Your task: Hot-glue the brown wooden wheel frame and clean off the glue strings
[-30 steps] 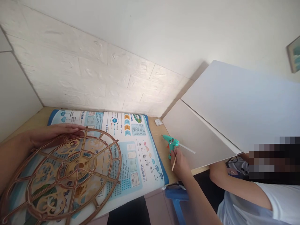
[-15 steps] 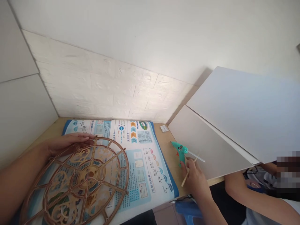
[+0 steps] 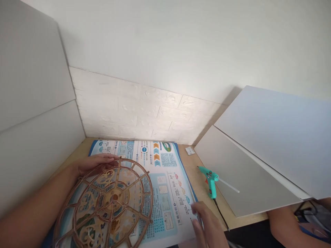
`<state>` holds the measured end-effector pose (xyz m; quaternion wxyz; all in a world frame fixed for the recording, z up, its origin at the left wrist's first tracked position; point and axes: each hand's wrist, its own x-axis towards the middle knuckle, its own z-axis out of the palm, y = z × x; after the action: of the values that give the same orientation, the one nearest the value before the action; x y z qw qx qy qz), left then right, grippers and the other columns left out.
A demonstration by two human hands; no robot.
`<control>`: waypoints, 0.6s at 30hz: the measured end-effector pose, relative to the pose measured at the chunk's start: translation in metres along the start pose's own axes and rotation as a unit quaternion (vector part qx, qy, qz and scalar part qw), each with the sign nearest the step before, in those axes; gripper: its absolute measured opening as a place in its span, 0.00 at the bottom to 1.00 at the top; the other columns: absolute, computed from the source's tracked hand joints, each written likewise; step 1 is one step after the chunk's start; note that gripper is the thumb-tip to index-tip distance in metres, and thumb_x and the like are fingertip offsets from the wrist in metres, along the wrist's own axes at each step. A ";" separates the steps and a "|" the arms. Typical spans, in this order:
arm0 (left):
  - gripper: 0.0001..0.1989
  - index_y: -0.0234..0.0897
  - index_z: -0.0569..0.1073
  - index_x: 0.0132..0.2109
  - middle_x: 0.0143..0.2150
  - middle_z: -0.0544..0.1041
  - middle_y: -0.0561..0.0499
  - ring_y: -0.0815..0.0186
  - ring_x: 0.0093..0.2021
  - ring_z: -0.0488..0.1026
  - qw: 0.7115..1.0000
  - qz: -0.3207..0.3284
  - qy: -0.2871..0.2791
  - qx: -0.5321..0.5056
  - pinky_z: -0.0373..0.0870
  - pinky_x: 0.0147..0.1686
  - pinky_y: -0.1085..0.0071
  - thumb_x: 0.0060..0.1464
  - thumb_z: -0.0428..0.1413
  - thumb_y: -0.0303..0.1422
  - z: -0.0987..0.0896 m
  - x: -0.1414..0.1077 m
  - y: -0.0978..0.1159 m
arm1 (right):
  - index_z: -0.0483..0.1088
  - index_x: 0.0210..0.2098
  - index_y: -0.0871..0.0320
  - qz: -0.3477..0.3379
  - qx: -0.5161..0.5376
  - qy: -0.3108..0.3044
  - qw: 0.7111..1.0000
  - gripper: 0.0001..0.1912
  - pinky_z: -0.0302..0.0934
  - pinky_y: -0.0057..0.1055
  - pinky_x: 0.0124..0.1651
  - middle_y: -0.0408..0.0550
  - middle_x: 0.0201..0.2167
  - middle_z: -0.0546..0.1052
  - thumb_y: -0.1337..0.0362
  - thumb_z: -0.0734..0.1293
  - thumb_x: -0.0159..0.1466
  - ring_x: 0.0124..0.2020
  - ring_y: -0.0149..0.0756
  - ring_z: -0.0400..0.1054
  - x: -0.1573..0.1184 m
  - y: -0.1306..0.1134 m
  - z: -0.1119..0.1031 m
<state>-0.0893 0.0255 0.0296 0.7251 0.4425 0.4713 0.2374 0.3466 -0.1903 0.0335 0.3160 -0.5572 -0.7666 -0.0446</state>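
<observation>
Wooden fretwork wheel (image 3: 114,197) sits in the grip of the person's left hand (image 3: 94,164), whose fingers (image 3: 103,159) curl closed around its upper rim. The wheel, an ornate openwork disc with spokes and a round hub, lies over the lower left part of a blue-bordered printed chart (image 3: 165,159), and its bottom edge runs out of view. The right hand (image 3: 207,224) is open, blurred, with its fingers (image 3: 198,210) spread at the chart's right edge; nothing is held in it, though whether it touches the paper is hard to tell.

Just beyond those fingers, a teal hot glue gun (image 3: 211,181) lies on the pale wooden worktop (image 3: 191,179), its nozzle pointing away to the upper left. A translucent glue stick (image 3: 229,185) juts from its back over a white board (image 3: 245,175), and a black cord (image 3: 221,213) trails toward the worktop's front edge. A small white packet (image 3: 190,150) sits near the chart's far corner. A second white board (image 3: 276,144) overlaps the first at the right, where a co-worker's forearm (image 3: 283,220) shows below. Brick-patterned wall panelling (image 3: 134,110) rises behind the worktop, with plain white panels (image 3: 33,103) standing at the left.
</observation>
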 end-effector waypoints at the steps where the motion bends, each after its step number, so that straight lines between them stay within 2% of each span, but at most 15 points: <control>1: 0.31 0.47 0.86 0.48 0.49 0.88 0.49 0.48 0.62 0.79 1.000 0.003 -0.004 -0.012 0.77 0.57 0.64 0.35 0.79 0.50 -0.001 0.001 -0.002 | 0.72 0.49 0.51 -0.007 0.007 -0.033 0.999 0.12 0.76 0.36 0.40 0.51 0.41 0.82 0.57 0.58 0.79 0.39 0.44 0.80 0.013 0.001 0.011; 4: 0.34 0.40 0.85 0.51 0.48 0.88 0.47 0.50 0.57 0.81 0.998 0.013 -0.021 -0.053 0.76 0.54 0.63 0.38 0.80 0.48 -0.007 0.006 -0.009 | 0.76 0.50 0.54 -0.005 -0.005 -0.134 0.991 0.15 0.77 0.44 0.53 0.56 0.50 0.83 0.66 0.57 0.77 0.51 0.48 0.80 0.053 0.008 0.037; 6: 0.34 0.37 0.85 0.53 0.48 0.88 0.46 0.52 0.55 0.81 0.996 0.024 -0.039 -0.072 0.76 0.53 0.63 0.41 0.79 0.47 -0.011 0.010 -0.013 | 0.77 0.57 0.56 -0.008 -0.016 -0.225 0.974 0.22 0.71 0.51 0.64 0.58 0.59 0.80 0.73 0.56 0.74 0.62 0.50 0.75 0.075 0.016 0.046; 8: 0.32 0.38 0.85 0.53 0.48 0.88 0.45 0.52 0.54 0.81 0.995 0.027 -0.054 -0.076 0.76 0.52 0.63 0.42 0.79 0.47 -0.015 0.013 -0.016 | 0.75 0.64 0.56 0.008 -0.029 -0.285 0.958 0.30 0.65 0.51 0.70 0.57 0.65 0.77 0.78 0.55 0.70 0.68 0.50 0.70 0.092 0.025 0.051; 10: 0.30 0.40 0.86 0.51 0.48 0.87 0.44 0.52 0.52 0.82 0.995 0.028 -0.058 -0.078 0.77 0.51 0.63 0.42 0.79 0.46 -0.016 0.016 -0.017 | 0.73 0.68 0.60 0.069 -0.063 -0.289 0.953 0.32 0.63 0.49 0.72 0.60 0.67 0.74 0.77 0.54 0.70 0.69 0.50 0.68 0.104 0.034 0.054; 14: 0.29 0.41 0.87 0.49 0.47 0.87 0.43 0.53 0.50 0.82 0.994 0.027 -0.056 -0.090 0.77 0.49 0.63 0.40 0.80 0.47 -0.017 0.018 -0.017 | 0.70 0.68 0.70 0.217 -0.151 -0.250 0.931 0.27 0.57 0.47 0.75 0.67 0.69 0.70 0.66 0.54 0.77 0.72 0.54 0.64 0.115 0.049 0.065; 18: 0.31 0.40 0.86 0.49 0.47 0.88 0.43 0.54 0.49 0.82 0.995 0.024 -0.046 -0.090 0.76 0.47 0.63 0.38 0.81 0.47 -0.017 0.019 -0.018 | 0.69 0.69 0.68 0.265 -0.184 -0.223 0.920 0.28 0.57 0.45 0.74 0.65 0.72 0.68 0.59 0.57 0.77 0.75 0.55 0.59 0.112 0.056 0.075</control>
<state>-0.0973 0.0380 0.0029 0.7768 0.3971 0.4037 0.2756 0.3435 -0.0452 0.0175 0.0294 -0.7839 -0.6196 0.0259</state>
